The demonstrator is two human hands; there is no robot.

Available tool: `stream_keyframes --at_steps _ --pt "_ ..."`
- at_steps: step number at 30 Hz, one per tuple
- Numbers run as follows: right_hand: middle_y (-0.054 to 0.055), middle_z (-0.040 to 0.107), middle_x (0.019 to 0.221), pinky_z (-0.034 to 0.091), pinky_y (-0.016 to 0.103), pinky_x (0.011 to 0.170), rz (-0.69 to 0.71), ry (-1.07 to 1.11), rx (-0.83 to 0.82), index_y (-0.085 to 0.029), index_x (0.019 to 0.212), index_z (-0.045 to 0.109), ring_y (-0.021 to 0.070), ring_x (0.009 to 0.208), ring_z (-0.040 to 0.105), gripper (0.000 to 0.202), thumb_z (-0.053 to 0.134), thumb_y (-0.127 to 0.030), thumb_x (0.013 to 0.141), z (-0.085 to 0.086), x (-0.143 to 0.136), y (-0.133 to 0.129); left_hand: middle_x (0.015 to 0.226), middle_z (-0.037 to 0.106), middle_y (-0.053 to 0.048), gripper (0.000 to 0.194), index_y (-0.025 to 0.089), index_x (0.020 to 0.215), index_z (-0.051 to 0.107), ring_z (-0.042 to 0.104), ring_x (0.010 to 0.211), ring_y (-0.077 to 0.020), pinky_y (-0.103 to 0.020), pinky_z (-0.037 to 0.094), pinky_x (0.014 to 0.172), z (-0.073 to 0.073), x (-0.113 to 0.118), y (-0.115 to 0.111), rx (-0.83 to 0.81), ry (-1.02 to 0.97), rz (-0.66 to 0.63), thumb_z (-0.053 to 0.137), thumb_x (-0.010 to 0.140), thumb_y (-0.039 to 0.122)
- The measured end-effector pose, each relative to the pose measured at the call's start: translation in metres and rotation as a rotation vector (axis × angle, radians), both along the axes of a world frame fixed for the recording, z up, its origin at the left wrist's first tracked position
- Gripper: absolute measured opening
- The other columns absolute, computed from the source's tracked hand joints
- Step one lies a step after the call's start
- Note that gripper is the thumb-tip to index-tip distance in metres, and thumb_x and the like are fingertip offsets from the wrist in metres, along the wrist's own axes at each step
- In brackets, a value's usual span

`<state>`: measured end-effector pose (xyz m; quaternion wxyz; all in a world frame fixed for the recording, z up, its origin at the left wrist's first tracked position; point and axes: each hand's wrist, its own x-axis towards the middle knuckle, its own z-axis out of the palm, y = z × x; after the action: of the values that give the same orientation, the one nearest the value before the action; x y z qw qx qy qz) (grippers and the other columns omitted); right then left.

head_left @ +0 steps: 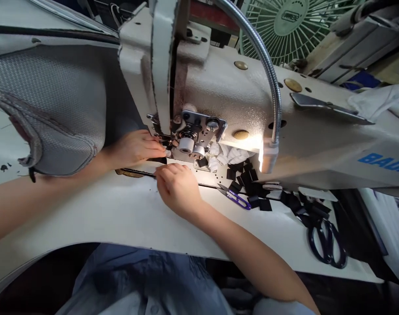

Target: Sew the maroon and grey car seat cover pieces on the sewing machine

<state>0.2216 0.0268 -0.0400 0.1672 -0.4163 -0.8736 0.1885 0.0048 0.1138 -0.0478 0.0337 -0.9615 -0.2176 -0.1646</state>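
A sewing machine stands over the white table. My left hand is at the left of its needle area, fingers together on the edge of a grey mesh fabric piece. That piece stands up in folds over my left wrist and hides part of the forearm. Just in front of the presser area, my right hand is closed, thumb and fingers curled together at the edge of the machine bed. Whatever sits between those fingertips is hidden. A small dark strip shows between the two hands.
Purple thread snips lie right of my right hand, beside several black fabric tabs. Dark-handled scissors rest further right. A lamp on a flexible neck hangs by the machine. Behind stands a green fan.
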Motion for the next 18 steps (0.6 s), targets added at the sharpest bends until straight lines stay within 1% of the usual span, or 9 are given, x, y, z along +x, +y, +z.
stream_keyframes --at_steps 1,3,5,7,12,18 --pt "0.009 0.072 0.118 0.043 0.036 0.086 -0.043 -0.019 0.024 -0.018 0.101 0.069 0.0218 0.106 0.063 0.024 0.045 -0.02 0.1 0.001 0.003 0.003 0.084 0.074 -0.002 0.037 0.023 0.107 0.074 0.065 0.094 -0.0163 -0.03 0.042 0.079 0.0 0.001 0.0 0.0 0.003 0.006 0.037 0.104 0.018" --pt "0.01 0.072 0.116 0.042 0.037 0.084 -0.112 -0.068 0.085 -0.018 0.099 0.069 0.0233 0.102 0.063 0.024 0.045 -0.021 0.1 0.001 0.007 0.01 0.092 0.076 -0.001 0.037 0.022 0.102 0.073 0.064 0.093 -0.0159 -0.03 0.041 0.081 -0.001 0.001 -0.002 0.011 -0.005 0.001 0.036 0.104 0.016" --pt "0.01 0.072 0.114 0.041 0.038 0.083 -0.147 -0.117 0.13 -0.018 0.101 0.069 0.0243 0.101 0.062 0.025 0.044 -0.023 0.101 0.0 0.007 0.015 0.102 0.076 0.0 0.037 0.022 0.101 0.073 0.063 0.095 -0.0161 -0.031 0.04 0.082 -0.001 0.002 -0.002 0.03 -0.012 -0.005 0.036 0.104 0.016" --pt "0.009 0.073 0.11 0.04 0.038 0.081 -0.164 -0.159 0.159 -0.018 0.103 0.069 0.0246 0.098 0.062 0.026 0.043 -0.023 0.101 -0.003 0.007 0.016 0.107 0.076 0.0 0.036 0.023 0.102 0.072 0.062 0.096 -0.0164 -0.031 0.039 0.082 -0.003 0.002 -0.002 0.026 -0.016 -0.001 0.037 0.104 0.017" --pt "0.009 0.074 0.108 0.04 0.038 0.081 -0.201 -0.2 0.189 -0.018 0.107 0.067 0.0253 0.099 0.061 0.023 0.047 -0.025 0.099 -0.007 0.006 0.016 0.099 0.075 -0.001 0.032 0.024 0.102 0.073 0.059 0.094 -0.0181 -0.032 0.037 0.079 -0.003 0.006 0.008 -0.079 0.001 0.07 0.042 0.103 0.02" --pt "0.008 0.075 0.109 0.042 0.038 0.085 -0.196 -0.141 0.207 -0.019 0.11 0.068 0.0261 0.103 0.062 0.024 0.048 -0.023 0.098 -0.008 0.007 0.019 0.097 0.071 -0.005 0.026 0.02 0.091 0.073 0.056 0.095 -0.0184 -0.033 0.035 0.081 0.0 0.009 0.019 -0.077 -0.007 0.108 0.049 0.1 0.021"
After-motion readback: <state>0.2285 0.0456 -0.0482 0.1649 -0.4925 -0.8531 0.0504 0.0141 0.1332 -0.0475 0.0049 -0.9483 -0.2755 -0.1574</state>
